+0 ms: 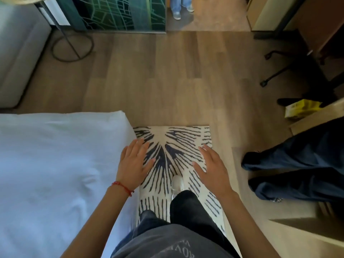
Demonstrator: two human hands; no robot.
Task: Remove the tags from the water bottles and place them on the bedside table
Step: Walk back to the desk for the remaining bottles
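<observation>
White bed (pixel 46 174) fills the left side, wood floor (pixel 158 81) ahead, striped rug (pixel 173 146) underfoot beside the bed. Dark garment (pixel 297 164) hangs at right. Left hand (pixel 133 162) and right hand (pixel 214 168) are out palm-down over the rug, fingers straight and spread, holding nothing. Red bracelet (pixel 122 187) on left wrist. Water bottles, tags and bedside table are out of view.

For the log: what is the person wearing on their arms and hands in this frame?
Both forearms are bare, with no sleeves reaching them and no gloves. The left hand has a thin red cord bracelet round its wrist. The right hand and its wrist carry nothing: no watch, ring or band shows.
</observation>
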